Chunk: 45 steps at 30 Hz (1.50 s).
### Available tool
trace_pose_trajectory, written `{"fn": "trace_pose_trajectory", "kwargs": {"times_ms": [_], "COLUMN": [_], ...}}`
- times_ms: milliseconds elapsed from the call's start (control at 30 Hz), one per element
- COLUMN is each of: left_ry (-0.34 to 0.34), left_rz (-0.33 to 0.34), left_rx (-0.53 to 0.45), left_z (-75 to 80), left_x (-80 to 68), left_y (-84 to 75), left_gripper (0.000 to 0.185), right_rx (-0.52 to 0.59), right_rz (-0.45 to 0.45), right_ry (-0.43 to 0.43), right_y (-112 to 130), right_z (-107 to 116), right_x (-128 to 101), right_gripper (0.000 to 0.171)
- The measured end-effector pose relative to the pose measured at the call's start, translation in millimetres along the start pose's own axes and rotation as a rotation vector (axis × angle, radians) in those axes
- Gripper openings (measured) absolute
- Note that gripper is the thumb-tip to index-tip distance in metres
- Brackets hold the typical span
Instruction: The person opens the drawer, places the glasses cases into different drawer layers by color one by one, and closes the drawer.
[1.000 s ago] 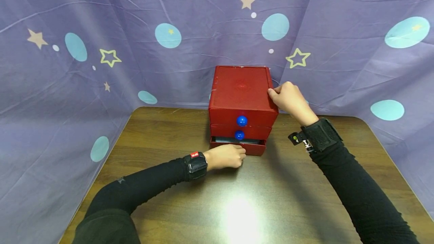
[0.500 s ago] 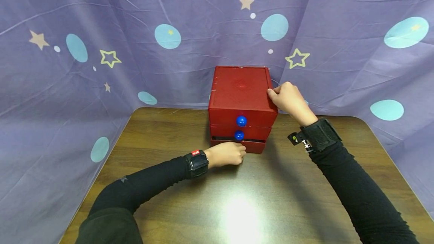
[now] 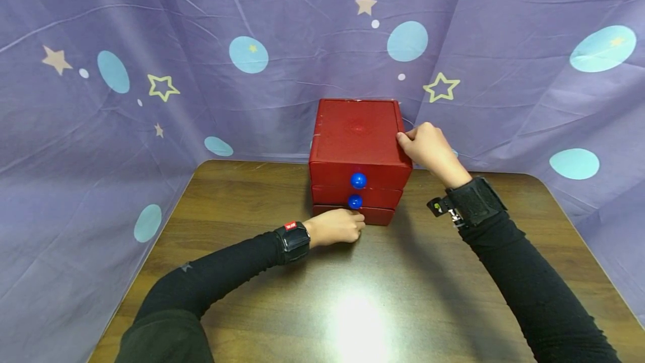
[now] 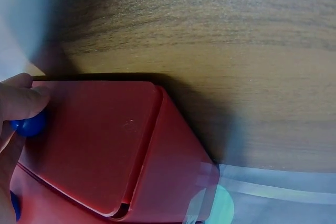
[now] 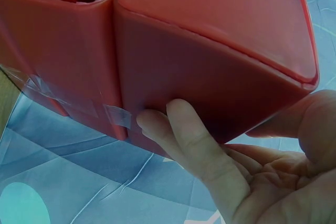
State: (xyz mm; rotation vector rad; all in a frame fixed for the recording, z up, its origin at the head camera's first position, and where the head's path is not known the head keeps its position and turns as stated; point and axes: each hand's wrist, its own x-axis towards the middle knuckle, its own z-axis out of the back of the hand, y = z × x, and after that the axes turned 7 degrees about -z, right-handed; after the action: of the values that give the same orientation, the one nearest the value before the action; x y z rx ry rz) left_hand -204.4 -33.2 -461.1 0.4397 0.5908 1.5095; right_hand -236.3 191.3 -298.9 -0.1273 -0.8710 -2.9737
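A red three-drawer box [image 3: 359,133] stands at the back of the table, with blue ball knobs on its drawer fronts. My left hand [image 3: 336,226] is in front of the bottom drawer [image 3: 378,216]. In the left wrist view its fingers pinch that drawer's blue knob [image 4: 30,124]. The bottom drawer looks flush, or nearly flush, with the drawers above. My right hand [image 3: 430,150] grips the box's upper right side, thumb over the top edge. In the right wrist view two fingers [image 5: 191,129] press on the side wall.
The wooden table [image 3: 242,307] extends around the box and toward the person. Close behind hangs a purple cloth [image 3: 282,105] with stars and ovals. Clear tape [image 5: 118,115] sticks to the box's side.
My left hand has pushed the bottom drawer back into the box, and the dark gap above its front has closed. My right hand has stayed in place on the box.
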Motion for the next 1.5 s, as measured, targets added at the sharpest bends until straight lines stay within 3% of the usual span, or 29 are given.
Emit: {"fn": "trace_pose_trajectory", "kwargs": {"times_ms": [900, 1500], "left_ry": [-0.032, 0.007], "left_rz": [0.041, 0.062], "left_rx": [0.003, -0.024], "left_z": [-3.9, -2.0], "left_x": [-1.4, 2.5], "left_y": [3.0, -4.5], "left_gripper": [0.022, 0.024], "right_rx": [-0.006, -0.012], "right_rz": [-0.016, -0.010], "right_ry": [-0.010, -0.022], "right_y": [1.9, 1.3], "right_z": [0.1, -0.5], "right_x": [-1.6, -1.3], "right_gripper": [0.058, 0.060]}}
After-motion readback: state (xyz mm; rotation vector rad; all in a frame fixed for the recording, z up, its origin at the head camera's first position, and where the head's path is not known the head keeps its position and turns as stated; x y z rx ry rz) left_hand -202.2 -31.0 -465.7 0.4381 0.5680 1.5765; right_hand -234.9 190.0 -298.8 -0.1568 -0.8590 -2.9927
